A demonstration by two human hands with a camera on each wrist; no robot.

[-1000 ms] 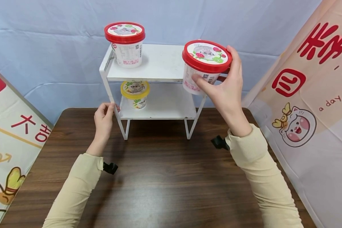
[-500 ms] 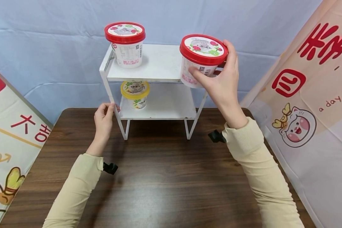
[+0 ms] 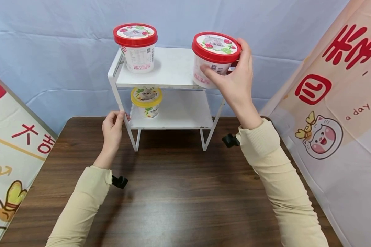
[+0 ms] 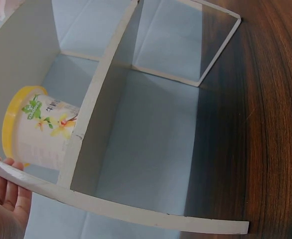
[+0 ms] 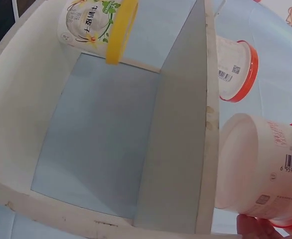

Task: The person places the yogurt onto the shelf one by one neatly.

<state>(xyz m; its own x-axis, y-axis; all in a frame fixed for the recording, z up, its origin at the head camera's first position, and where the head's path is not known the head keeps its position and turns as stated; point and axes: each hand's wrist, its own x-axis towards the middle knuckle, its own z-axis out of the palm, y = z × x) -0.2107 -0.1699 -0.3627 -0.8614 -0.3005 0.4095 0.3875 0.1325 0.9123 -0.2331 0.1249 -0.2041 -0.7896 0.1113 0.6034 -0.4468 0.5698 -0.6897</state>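
Note:
My right hand (image 3: 238,84) grips a white ice-cream tub with a red lid (image 3: 214,48), thumb on its near side. The tub is held at the right front of the white two-tier rack's top shelf (image 3: 176,70); in the right wrist view its bottom (image 5: 238,159) shows beside the shelf edge. Whether it touches the shelf I cannot tell. My left hand (image 3: 112,132) holds the rack's left front post, its fingers (image 4: 9,191) behind the post in the left wrist view. A second red-lidded tub (image 3: 138,56) stands at the left of the top shelf.
A smaller yellow-lidded tub (image 3: 146,99) stands upright on the lower shelf at the left. The rack stands at the back of a dark wooden table (image 3: 173,192). Pale blue cloth (image 3: 62,51) hangs behind, with printed panels (image 3: 321,103) at both sides.
My right hand has raised the red-lidded tub and carried it left and away from me, over the top shelf's right front edge. My left hand has kept its place on the post.

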